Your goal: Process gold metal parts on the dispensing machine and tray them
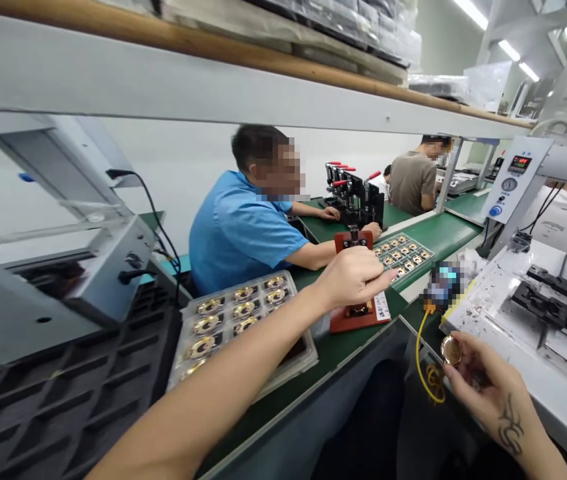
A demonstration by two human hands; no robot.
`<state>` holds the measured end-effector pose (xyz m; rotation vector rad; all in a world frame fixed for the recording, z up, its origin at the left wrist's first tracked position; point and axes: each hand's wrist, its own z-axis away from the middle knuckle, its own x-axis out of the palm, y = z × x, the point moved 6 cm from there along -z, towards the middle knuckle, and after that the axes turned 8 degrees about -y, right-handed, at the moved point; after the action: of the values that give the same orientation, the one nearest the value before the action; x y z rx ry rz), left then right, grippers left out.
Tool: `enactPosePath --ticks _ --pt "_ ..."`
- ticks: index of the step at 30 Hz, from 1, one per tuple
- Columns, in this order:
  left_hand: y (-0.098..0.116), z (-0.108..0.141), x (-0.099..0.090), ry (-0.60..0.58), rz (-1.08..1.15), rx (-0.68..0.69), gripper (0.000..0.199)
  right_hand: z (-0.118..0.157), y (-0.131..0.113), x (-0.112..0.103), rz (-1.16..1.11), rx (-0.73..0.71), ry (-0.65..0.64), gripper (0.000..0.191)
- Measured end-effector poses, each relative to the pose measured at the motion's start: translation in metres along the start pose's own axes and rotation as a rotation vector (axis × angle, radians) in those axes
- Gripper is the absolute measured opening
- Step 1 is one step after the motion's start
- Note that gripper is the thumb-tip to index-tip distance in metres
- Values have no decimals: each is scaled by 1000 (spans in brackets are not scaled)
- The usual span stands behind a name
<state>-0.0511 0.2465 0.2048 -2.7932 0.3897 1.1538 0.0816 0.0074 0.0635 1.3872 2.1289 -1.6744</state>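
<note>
My left hand point(356, 277) is closed at the top of a small red press point(339, 323), its fingers wrapped round something hidden beneath them. My right hand point(486, 380), at the lower right, holds a round gold part point(451, 350) between thumb and fingers. A gold and black piece point(359, 310) lies low in the press, under my left hand. Left of the press, partly behind my left forearm, a clear tray point(308, 361) carries several gold rings. Another tray of gold parts point(403, 255) is on the green belt behind the press.
A black compartment tray point(128, 373) stands at the left, beside a grey machine point(8, 267). Across the bench sits a person in blue point(243, 220), near black clamps with red handles point(356, 193). A yellow cord point(419, 347) hangs before the white machine point(528, 333). A shelf beam point(213, 87) crosses overhead.
</note>
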Motion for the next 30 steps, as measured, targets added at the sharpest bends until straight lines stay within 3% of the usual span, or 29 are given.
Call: enactPosePath --ticks 3,5,7,9,12,16,19,21,24,30 --pt "-25 -23 -22 139 216 -186 50 -30 6 20 -86 -1 -46 36" --pt "-57 -34 -43 296 377 -372 40 -53 12 40 -122 -10 -131 37" --pt "-94 -28 -57 365 471 -574 26 -73 19 62 -140 -7 -209 36" --pt "-122 -1 -61 298 383 -782 18 -88 28 81 -147 -1 -252 35" --pt "-131 65 -33 -117 225 -991 27 -103 40 108 -158 -15 -302 35" --pt "-98 138 45 -513 391 -1006 11 -130 49 144 -164 -56 -381 32" --pt "-85 154 92 -570 380 -1023 21 -151 50 166 -172 -79 -440 26" --pt "-85 156 109 -564 343 -1026 34 -158 52 173 -182 -81 -464 24" --pt "-89 160 118 -569 289 -1046 38 -158 58 173 -188 -57 -455 25" --pt "-93 163 118 -546 326 -1055 23 -155 69 175 -182 -51 -462 26"
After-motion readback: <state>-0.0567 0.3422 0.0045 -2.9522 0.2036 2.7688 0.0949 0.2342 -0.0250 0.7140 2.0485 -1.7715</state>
